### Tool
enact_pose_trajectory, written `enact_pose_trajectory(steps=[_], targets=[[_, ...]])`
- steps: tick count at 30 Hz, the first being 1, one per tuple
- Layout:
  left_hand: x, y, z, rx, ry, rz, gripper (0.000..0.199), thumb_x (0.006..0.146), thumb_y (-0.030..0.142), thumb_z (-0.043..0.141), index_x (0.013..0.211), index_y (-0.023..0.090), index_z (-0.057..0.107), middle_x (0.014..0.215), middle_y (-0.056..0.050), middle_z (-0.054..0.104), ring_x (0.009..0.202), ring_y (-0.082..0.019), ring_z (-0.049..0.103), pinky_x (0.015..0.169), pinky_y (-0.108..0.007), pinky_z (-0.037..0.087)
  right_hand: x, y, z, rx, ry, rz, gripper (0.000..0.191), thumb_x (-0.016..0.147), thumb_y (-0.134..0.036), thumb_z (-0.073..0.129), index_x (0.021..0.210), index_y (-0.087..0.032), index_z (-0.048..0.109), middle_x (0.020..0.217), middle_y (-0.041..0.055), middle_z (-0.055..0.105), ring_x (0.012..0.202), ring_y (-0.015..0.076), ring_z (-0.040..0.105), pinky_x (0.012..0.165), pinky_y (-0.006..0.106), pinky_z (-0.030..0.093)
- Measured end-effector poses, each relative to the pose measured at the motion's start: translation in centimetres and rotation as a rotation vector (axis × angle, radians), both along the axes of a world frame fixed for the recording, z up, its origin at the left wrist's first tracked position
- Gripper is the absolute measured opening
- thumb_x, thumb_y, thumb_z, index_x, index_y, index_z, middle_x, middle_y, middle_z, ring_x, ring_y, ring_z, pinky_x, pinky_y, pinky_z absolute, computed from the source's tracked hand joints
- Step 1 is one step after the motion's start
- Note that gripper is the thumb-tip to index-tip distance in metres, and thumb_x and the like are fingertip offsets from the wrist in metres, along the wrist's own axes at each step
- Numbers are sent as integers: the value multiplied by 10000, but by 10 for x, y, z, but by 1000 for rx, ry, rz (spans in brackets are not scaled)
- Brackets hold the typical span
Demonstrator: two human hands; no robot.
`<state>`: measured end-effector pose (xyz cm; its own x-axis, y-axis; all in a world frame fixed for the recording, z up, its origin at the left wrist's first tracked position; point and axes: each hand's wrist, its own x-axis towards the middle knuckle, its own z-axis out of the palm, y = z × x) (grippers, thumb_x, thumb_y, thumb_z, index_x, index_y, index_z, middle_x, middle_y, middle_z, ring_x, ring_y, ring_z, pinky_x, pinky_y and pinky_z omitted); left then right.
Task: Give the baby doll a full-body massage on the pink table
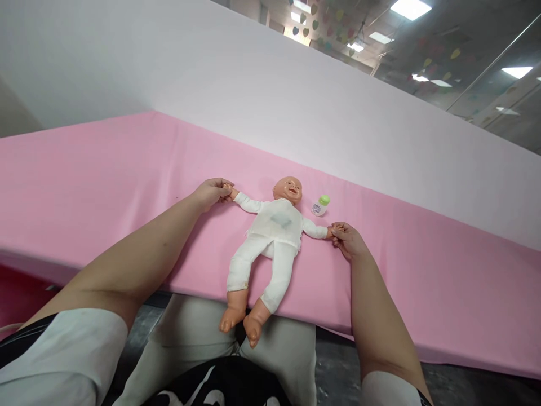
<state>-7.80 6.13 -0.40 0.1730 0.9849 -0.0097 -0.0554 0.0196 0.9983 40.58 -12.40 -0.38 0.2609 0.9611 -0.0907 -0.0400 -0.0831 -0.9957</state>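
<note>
A baby doll (276, 225) with a white cloth body lies on its back, its head toward the wall and its feet past the near edge of the pink surface. My left hand (213, 193) is closed around the doll's hand on the left side. On the right, my right hand (349, 239) pinches the doll's other hand between thumb and fingers. Both doll arms are stretched out sideways. Beside the doll's head, near my right hand, is a small white bottle (319, 208) with a green cap.
The pink-covered table (422, 270) runs along a white wall (296, 107). Above the wall, a glass pane (406, 62) carries heart-shaped stickers and shows ceiling lights. My legs (190, 332) are against the table's near edge.
</note>
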Motion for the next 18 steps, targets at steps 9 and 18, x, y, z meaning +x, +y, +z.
enact_pose_trajectory(steps=[9, 18], targets=[[6, -5, 6, 15, 51, 73, 246, 718, 309, 872, 785, 174, 678, 633, -43, 684, 534, -149, 603, 513, -263, 465, -4, 8, -5, -62, -164, -89, 515, 767, -678, 839, 800, -228, 593, 485, -76, 497, 355, 76, 365, 322, 206, 263], [8, -5, 8, -32, 31, 101, 198, 768, 167, 722, 963, 135, 741, 643, -46, 680, 533, -160, 610, 514, -272, 468, 2, 8, -6, -6, -23, -67, 525, 707, -431, 904, 1130, -170, 734, 647, -32, 636, 498, 86, 512, 438, 201, 416]])
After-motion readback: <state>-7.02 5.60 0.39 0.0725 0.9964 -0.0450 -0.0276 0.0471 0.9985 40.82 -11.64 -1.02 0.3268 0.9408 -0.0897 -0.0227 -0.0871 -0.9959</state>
